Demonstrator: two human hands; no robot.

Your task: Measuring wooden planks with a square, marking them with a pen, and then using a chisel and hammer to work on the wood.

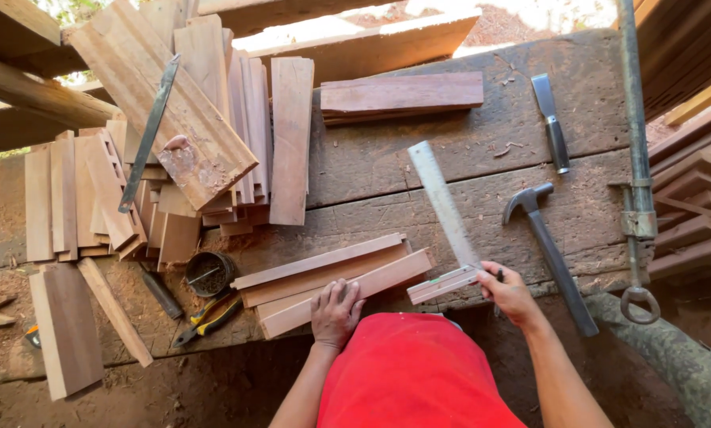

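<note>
The left hand point(335, 313) lies flat, fingers together, on the wooden slats point(331, 279) at the counter's point(466, 143) near edge; the right hand point(510, 293) grips the square point(444, 238); a hammer point(549, 254) lies just beside.

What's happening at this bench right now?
A person in a red top stands at a rough wooden workbench. The left hand lies flat on a few long wooden strips at the front edge. The right hand grips the wooden stock of a try square, its metal blade pointing away. A claw hammer and a chisel lie untouched nearby.
</note>
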